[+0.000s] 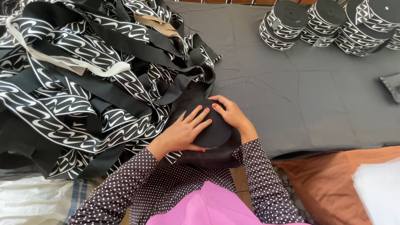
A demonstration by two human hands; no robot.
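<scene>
A flat round roll of black elastic band (pixel 214 132) lies at the near edge of a dark grey cloth-covered table (pixel 291 96). My left hand (pixel 183 132) rests flat on the roll's top left, fingers spread. My right hand (pixel 230 113) curls over its far right rim. Both hands press on the roll. A large loose heap of black band with white curved marks (pixel 91 83) covers the left half of the table and runs toward the roll.
Three finished rolls of the patterned band (pixel 283 25) (pixel 324 21) (pixel 371 25) stand at the far right. A small dark piece (pixel 391 85) lies at the right edge. Brown cloth (pixel 333 183) and white sheets (pixel 381 187) sit near right; a white sack (pixel 37 202) near left.
</scene>
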